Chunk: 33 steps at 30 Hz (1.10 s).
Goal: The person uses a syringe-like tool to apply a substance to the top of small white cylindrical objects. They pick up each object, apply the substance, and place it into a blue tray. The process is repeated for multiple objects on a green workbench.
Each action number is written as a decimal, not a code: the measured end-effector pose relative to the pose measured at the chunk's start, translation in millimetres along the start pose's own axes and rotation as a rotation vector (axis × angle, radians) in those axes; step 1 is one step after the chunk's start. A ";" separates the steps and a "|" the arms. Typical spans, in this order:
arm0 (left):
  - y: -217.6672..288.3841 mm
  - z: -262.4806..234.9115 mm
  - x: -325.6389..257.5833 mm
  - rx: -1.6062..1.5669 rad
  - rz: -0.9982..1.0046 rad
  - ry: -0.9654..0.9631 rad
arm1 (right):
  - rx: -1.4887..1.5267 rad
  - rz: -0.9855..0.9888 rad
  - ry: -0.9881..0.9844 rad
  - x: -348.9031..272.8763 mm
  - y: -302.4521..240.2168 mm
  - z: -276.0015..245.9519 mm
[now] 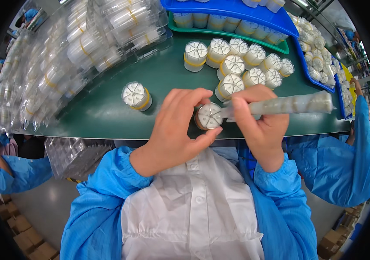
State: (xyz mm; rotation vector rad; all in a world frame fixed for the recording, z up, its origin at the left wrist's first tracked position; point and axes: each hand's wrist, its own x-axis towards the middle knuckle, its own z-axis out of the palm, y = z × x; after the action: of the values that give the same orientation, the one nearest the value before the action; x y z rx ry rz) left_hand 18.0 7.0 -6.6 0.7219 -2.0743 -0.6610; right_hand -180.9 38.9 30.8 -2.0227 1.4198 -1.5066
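Dark green table (107,112) is what everything sits on here, curved a lot by the fisheye. A small white round cartridge (209,116), segmented on its top face and banded in yellow-orange, is pinched in the grip of the left hand (174,130), thumb below and fingers curled over it, right at the near edge of the table. A long translucent tube (280,105), seemingly filled with whitish pieces, is clenched in the right hand (260,125), and its tip is pressed against the top of that cartridge. One loose cartridge (137,95) is left lying alone to the left, well apart from the hands. A cluster of similar cartridges (241,65) is stood upright just beyond the hands. Farther back, more are packed in a green tray (285,47) with a blue tray (232,11) stacked over it. Clear plastic blister packs (85,43) holding more of them are piled at the left. Blue sleeves and a white front are seen below, and a co-worker's blue sleeve (345,160) at the right.
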 end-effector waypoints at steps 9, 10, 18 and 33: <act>-2.3 1.2 2.4 -0.124 0.061 -0.016 | 0.031 0.108 -0.072 -0.3 -4.7 2.7; 0.0 0.8 2.9 -0.115 0.030 -0.019 | 0.046 0.105 -0.065 -1.4 -3.5 3.6; -1.2 -2.1 0.2 -0.081 0.019 -0.039 | 0.051 0.052 -0.044 4.4 -1.9 -0.5; 3.7 -3.6 -2.5 -0.041 0.001 -0.023 | 0.036 0.082 -0.011 -0.4 -4.1 -3.2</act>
State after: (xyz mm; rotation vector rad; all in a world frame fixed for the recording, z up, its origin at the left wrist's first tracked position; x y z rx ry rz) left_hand 21.3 10.6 -3.5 0.6934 -2.0754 -0.7126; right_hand -181.4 42.3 34.7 -1.9252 1.4423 -1.4743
